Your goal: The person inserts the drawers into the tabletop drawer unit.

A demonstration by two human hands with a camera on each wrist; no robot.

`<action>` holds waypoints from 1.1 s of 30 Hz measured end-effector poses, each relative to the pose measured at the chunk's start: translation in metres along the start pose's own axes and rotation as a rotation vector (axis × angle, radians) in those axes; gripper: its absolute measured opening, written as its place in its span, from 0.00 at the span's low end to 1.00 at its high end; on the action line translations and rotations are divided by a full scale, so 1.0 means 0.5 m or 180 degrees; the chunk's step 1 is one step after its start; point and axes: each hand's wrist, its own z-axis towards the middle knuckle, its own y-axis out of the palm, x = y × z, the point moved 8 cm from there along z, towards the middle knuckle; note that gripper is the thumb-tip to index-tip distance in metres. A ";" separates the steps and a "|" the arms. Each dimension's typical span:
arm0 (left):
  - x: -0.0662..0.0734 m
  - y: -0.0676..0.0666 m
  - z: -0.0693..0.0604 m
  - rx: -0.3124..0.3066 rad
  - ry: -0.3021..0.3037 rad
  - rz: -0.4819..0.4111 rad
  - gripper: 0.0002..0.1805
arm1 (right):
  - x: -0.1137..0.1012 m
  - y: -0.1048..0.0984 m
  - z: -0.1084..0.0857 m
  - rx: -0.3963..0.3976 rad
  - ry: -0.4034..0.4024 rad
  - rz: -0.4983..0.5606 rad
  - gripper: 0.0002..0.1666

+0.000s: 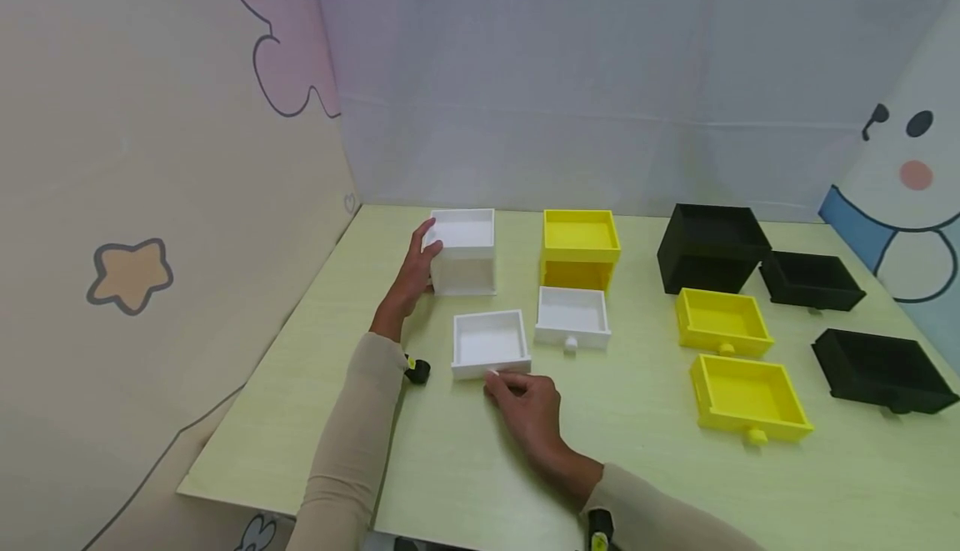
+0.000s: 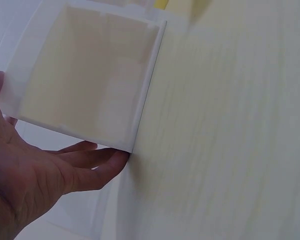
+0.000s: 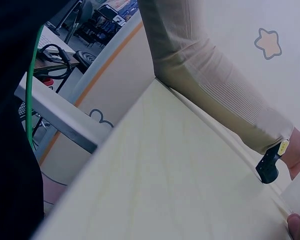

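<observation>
At the back left of the table stands a small white cabinet shell (image 1: 463, 238), its front opening facing me. My left hand (image 1: 412, 272) grips its left side, with fingertips over the top edge. In the left wrist view, fingers (image 2: 92, 172) of that hand lie along the side of the white shell (image 2: 102, 75), whose inside holds no drawer. A shallow white drawer (image 1: 491, 343) lies in front of the shell on the table. My right hand (image 1: 528, 409) pinches the drawer at its front, where a knob would be hidden by the fingers.
A second white drawer (image 1: 572, 318) lies before a yellow cabinet shell (image 1: 579, 242). Further right are two yellow drawers (image 1: 720, 322), a black cabinet shell (image 1: 712, 242) and two black drawers (image 1: 813, 276). A wall adjoins the table's (image 1: 300, 418) left edge; a curtain (image 1: 525, 92) hangs behind.
</observation>
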 end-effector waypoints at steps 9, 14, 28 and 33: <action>-0.003 -0.006 -0.003 0.0059 0.0008 0.0014 0.30 | 0.005 0.006 0.004 0.0031 0.0119 -0.0022 0.10; 0.000 -0.003 -0.002 0.0072 0.0026 0.0009 0.30 | 0.002 0.005 0.007 0.0078 0.0041 -0.0034 0.10; -0.003 0.003 0.004 -0.0015 -0.0043 -0.0125 0.30 | 0.005 0.008 0.014 0.0144 0.0031 -0.0080 0.10; -0.005 0.000 0.006 -0.0032 -0.0021 -0.0161 0.31 | 0.000 0.011 0.017 0.0140 -0.0051 -0.0036 0.11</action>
